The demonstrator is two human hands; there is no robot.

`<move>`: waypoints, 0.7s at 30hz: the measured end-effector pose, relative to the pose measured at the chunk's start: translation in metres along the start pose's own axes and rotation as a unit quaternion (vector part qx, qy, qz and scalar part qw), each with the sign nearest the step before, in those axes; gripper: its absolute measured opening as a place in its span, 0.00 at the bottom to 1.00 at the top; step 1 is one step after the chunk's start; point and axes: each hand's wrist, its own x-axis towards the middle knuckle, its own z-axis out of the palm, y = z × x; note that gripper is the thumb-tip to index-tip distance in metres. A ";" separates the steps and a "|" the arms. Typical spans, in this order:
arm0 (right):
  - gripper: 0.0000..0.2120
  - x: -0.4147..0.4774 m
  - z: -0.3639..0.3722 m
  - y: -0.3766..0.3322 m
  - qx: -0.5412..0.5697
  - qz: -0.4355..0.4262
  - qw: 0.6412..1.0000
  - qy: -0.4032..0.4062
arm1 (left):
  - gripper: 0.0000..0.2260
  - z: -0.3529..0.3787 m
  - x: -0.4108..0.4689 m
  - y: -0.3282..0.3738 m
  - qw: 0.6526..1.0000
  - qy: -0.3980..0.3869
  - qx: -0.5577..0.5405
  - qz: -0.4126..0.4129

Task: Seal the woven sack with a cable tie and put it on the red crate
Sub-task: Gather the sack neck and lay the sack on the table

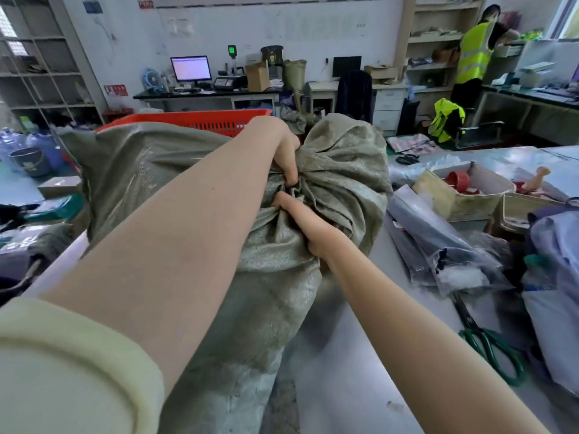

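Left hand (283,151): fingers are curling tight into the bunched neck of the sack (219,245), squeezing from above.
Right hand (308,225): fingers are closing on the same neck from below, pinching the folds.
Sack: rough woven cloth, grey-green, wrinkly at the neck, fat and full, standing on the pale table (360,371).
Cable tie: I cannot see it.
Crate (200,120): red plastic with little holes, sitting just behind the sack.
Scissors (488,343): green loop handles, lying on the table to the right.
Writing: too blurry to read.
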 end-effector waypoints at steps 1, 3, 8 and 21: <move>0.19 0.003 -0.001 0.005 0.014 0.007 1.000 0.005 | 0.32 0.000 0.003 0.007 1.000 -0.007 0.009 0.009; 0.32 0.012 0.005 0.023 0.038 0.029 0.999 0.013 | 0.29 0.008 0.009 0.014 0.999 -0.036 0.031 0.021; 0.25 0.016 0.016 0.038 0.098 0.050 0.994 -0.016 | 0.27 0.028 0.017 0.016 0.996 -0.069 0.051 0.017; 0.17 0.001 -0.086 0.021 0.414 -0.016 0.890 0.190 | 0.34 0.049 0.038 0.097 0.986 -0.104 -0.048 0.120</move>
